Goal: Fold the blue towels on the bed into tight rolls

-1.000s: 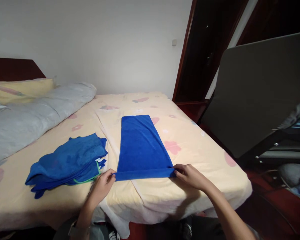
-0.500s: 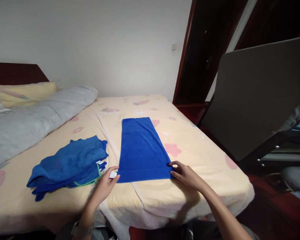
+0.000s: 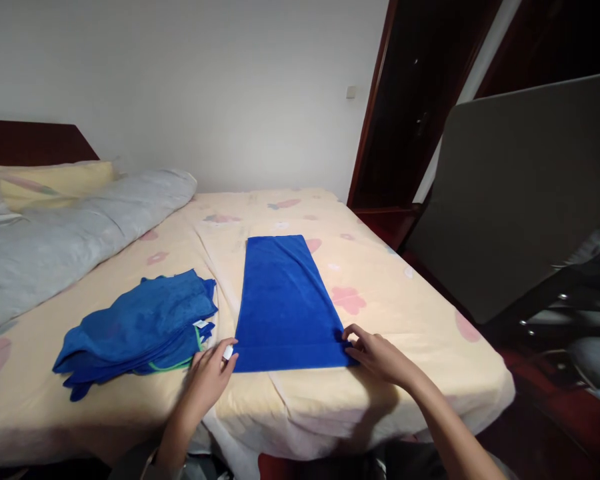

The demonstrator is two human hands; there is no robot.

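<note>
A blue towel [image 3: 287, 300] lies flat in a long strip on the bed, with a narrow folded band along its near edge. At its near left corner, by a white tag [image 3: 228, 352], my left hand [image 3: 211, 375] is closed with thumb and fingertips on the edge. My right hand [image 3: 375, 355] pinches the near right corner, its thumb below and fingers above. Left of the towel rests a loose pile of blue cloths [image 3: 140, 327], one with green trim and another white tag [image 3: 200, 325]. My left hand is close to this pile.
The bed [image 3: 420, 310] has a cream sheet with pink flowers. A grey rolled quilt [image 3: 105, 213] and a yellow pillow [image 3: 60, 183] lie at the left. Beyond the bed's right edge stands a dark grey panel [image 3: 520, 193] on a metal frame, near a dark door [image 3: 420, 87].
Both hands stay at the towel's near corners, with small finger shifts. My left hand has turned slightly over the tag. The whole view has shifted a little.
</note>
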